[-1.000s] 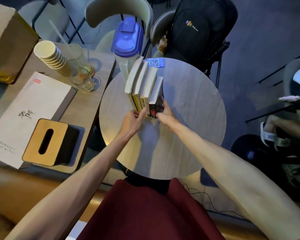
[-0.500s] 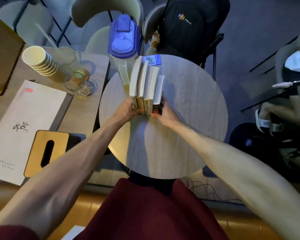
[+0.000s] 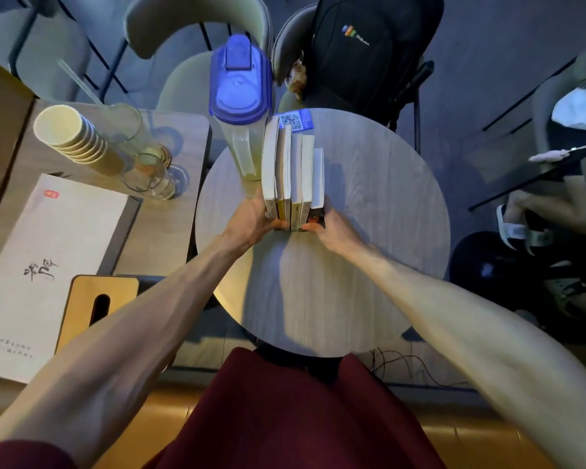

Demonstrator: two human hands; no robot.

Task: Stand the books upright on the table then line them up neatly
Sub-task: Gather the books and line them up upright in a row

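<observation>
Several books (image 3: 293, 170) stand upright side by side in a tight row on the round grey table (image 3: 379, 231), spines toward me. The rightmost book is shorter, with a dark red-and-black spine. My left hand (image 3: 251, 220) presses against the left side of the row at its near end. My right hand (image 3: 332, 228) presses against the right side, fingers on the dark book. Both hands squeeze the row between them.
A clear pitcher with a blue lid (image 3: 239, 106) stands right behind the books on the left. A QR-code sticker (image 3: 293, 120) lies at the table's far edge. The left table holds stacked paper cups (image 3: 71, 137), glasses (image 3: 149, 174), a menu (image 3: 44, 265) and a tissue box (image 3: 95, 302). A backpack (image 3: 366, 52) sits on a chair.
The books went from leaning and fanned out to upright and pressed together. Both hands moved from the near spines to the two sides of the row.
</observation>
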